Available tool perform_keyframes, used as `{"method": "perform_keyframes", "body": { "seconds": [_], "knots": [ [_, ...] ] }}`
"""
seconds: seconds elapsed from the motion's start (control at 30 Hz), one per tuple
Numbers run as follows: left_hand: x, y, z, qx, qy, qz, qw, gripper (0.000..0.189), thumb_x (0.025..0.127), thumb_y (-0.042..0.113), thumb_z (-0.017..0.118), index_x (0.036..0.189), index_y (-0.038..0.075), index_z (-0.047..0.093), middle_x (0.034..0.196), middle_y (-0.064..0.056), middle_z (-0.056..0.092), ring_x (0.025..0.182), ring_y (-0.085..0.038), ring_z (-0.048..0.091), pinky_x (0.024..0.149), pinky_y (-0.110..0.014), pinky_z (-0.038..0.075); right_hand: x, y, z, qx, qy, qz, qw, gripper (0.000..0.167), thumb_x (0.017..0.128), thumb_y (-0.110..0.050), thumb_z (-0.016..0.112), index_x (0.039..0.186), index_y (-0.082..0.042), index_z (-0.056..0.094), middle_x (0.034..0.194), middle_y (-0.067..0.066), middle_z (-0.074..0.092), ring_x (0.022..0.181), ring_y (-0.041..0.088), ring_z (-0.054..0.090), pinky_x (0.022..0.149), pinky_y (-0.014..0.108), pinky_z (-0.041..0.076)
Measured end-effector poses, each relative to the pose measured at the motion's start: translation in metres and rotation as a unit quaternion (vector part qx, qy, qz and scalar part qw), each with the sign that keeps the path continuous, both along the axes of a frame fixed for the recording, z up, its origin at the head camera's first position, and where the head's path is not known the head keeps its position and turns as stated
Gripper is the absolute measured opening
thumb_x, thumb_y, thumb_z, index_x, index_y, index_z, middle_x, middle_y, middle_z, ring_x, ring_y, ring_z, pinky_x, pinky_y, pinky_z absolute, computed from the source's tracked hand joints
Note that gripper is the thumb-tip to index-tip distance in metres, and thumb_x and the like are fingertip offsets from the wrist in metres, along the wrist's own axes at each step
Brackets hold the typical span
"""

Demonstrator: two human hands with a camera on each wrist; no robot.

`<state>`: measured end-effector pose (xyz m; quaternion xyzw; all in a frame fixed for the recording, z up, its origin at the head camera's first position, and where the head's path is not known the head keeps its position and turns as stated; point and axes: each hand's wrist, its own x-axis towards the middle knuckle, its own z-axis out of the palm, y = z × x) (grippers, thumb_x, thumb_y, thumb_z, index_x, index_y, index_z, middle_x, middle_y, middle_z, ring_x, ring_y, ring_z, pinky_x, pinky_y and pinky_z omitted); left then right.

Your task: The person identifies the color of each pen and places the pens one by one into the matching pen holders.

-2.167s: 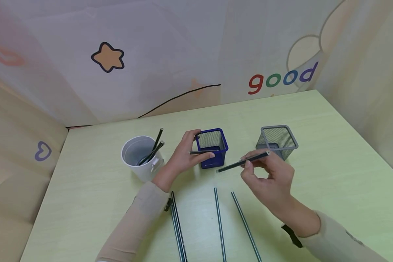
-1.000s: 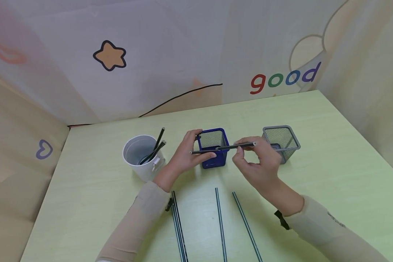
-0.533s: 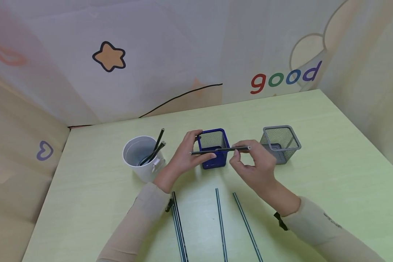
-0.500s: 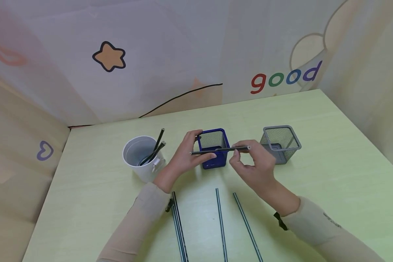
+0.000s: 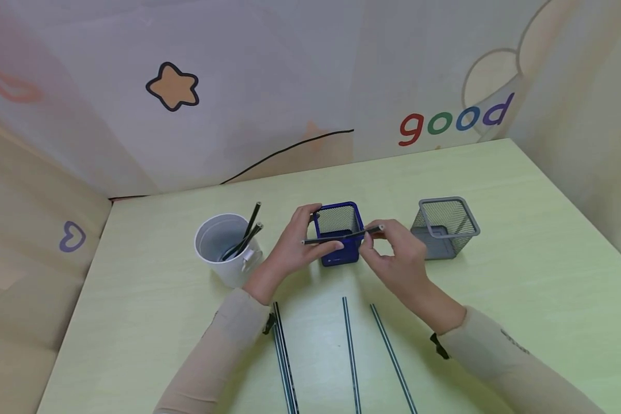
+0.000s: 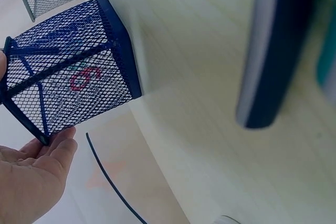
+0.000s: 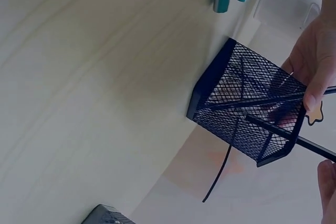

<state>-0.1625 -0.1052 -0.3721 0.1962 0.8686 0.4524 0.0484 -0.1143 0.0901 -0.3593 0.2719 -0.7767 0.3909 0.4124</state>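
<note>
My left hand (image 5: 287,247) grips the blue mesh pen holder (image 5: 341,255) by its rim, the thumb on the near side and fingers on the far side. Inside it leans a dark pencil (image 5: 318,241), its upper end sticking out over that thumb. My right hand (image 5: 399,253) pinches another dark pencil (image 5: 376,229) between thumb and fingertips at the holder's right rim. In the right wrist view that pencil (image 7: 315,149) reaches down into the holder (image 7: 247,98), its lower end above the bottom. Fingers of the left hand (image 6: 37,179) show under the rim in the left wrist view.
A white bucket (image 5: 225,256) with several dark pencils stands to the left, a grey mesh pen holder (image 5: 440,244) to the right. On the table nearer me lie striped pencils: a bunch (image 5: 284,362) beside my left sleeve, a middle one (image 5: 351,356) and a slanted one (image 5: 393,356).
My right hand has moved left with its pencil, from in front of the grey holder to the blue holder's right rim; the pencil's end has entered the blue holder. The left hand has kept its grip.
</note>
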Motion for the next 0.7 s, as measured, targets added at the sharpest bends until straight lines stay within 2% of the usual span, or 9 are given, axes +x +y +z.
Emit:
{"method": "perform_keyframes", "body": {
  "seconds": [0.2, 0.4, 0.57, 0.7],
  "knots": [
    [0.001, 0.000, 0.002, -0.005, -0.011, 0.003, 0.9999, 0.085, 0.080, 0.034, 0.076, 0.145, 0.006, 0.029, 0.145, -0.013, 0.036, 0.132, -0.028, 0.040, 0.109, -0.046, 0.036, -0.003, 0.002, -0.007, 0.016, -0.012, -0.006, 0.9998, 0.007, 0.075, 0.004, 0.058, 0.082, 0.005, 0.060, 0.077, 0.014, 0.064, 0.068, 0.024, 0.064, 0.063, 0.034, 0.058],
    [0.000, 0.000, 0.002, -0.005, -0.015, 0.005, 0.9999, 0.086, 0.080, 0.035, 0.076, 0.146, 0.007, 0.028, 0.145, -0.012, 0.036, 0.133, -0.028, 0.039, 0.109, -0.046, 0.036, -0.005, 0.002, -0.011, 0.018, -0.039, -0.017, 0.9989, 0.014, 0.071, 0.012, 0.063, 0.083, 0.004, 0.061, 0.077, 0.014, 0.064, 0.069, 0.024, 0.065, 0.061, 0.037, 0.058],
    [0.000, 0.001, 0.001, -0.006, -0.015, 0.007, 0.9999, 0.087, 0.080, 0.035, 0.076, 0.146, 0.006, 0.028, 0.146, -0.012, 0.036, 0.133, -0.028, 0.039, 0.108, -0.045, 0.037, -0.005, 0.003, -0.014, 0.024, -0.067, -0.024, 0.9972, 0.013, 0.073, 0.011, 0.065, 0.083, 0.004, 0.060, 0.078, 0.015, 0.064, 0.070, 0.024, 0.066, 0.062, 0.036, 0.058],
    [0.000, 0.001, 0.001, -0.008, -0.014, 0.007, 0.9999, 0.087, 0.079, 0.035, 0.077, 0.146, 0.007, 0.029, 0.146, -0.012, 0.036, 0.132, -0.028, 0.040, 0.108, -0.046, 0.037, -0.006, 0.003, -0.017, 0.022, -0.072, -0.024, 0.9968, 0.012, 0.074, 0.010, 0.065, 0.083, 0.004, 0.060, 0.078, 0.015, 0.064, 0.069, 0.024, 0.066, 0.062, 0.035, 0.058]
  ]
}}
